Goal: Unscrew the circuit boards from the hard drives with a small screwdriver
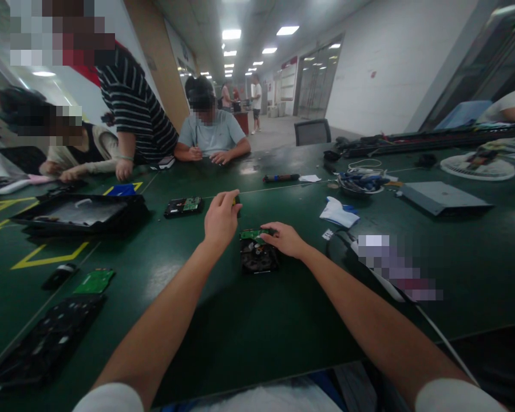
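Note:
In the head view a hard drive [260, 260] lies on the green table before me, a green circuit board [249, 234] at its far end. My right hand [285, 240] is at the board's right side, thumb and fingers closed about its edge. Just left of and beyond the drive, my left hand [221, 220] is raised, its fingers curled around a small dark thing with a bit of yellow, mostly hidden. Another hard drive [183, 206] with a green board rests to the left of that hand.
At left are a black tray [81, 212], a loose green board [94, 281] and black drive parts [47, 343]. Right of me lie a white-and-blue glove [340, 213], a bowl of small parts [360, 182] and a grey metal box [446, 197]. Several people work around the table.

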### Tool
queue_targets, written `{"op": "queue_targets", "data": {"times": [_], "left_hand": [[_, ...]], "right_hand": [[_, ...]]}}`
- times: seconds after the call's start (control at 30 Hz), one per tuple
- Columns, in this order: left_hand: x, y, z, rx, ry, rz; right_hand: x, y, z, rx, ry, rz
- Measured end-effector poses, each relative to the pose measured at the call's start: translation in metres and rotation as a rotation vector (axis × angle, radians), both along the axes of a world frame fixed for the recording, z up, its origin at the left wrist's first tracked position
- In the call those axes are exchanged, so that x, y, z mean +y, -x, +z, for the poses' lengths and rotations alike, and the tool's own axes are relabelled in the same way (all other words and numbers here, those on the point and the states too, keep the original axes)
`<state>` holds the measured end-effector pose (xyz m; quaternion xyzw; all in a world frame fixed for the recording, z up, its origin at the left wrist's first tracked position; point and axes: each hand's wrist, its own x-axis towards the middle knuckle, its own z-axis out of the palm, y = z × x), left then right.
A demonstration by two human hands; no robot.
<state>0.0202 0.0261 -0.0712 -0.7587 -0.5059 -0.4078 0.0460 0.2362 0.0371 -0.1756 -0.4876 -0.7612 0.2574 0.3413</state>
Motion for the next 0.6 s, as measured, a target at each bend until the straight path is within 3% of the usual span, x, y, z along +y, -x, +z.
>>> {"op": "queue_targets", "data": {"times": [0.2,0.33,0.6], "left_hand": [[0.0019,-0.0003,-0.0047,-0.032,0.107,0.078],[0.0012,0.0001,-0.0025,-0.084,0.114,0.063],[-0.0002,-0.0006,0.002,-0.003,0.053,0.014]], "right_hand": [[-0.0003,0.0007,0.0,0.011,0.008,-0.016],[-0.0002,0.0012,-0.0002,0.0,-0.003,-0.022],[0.0003,0.0006,-0.001,0.007,-0.015,-0.009]]}}
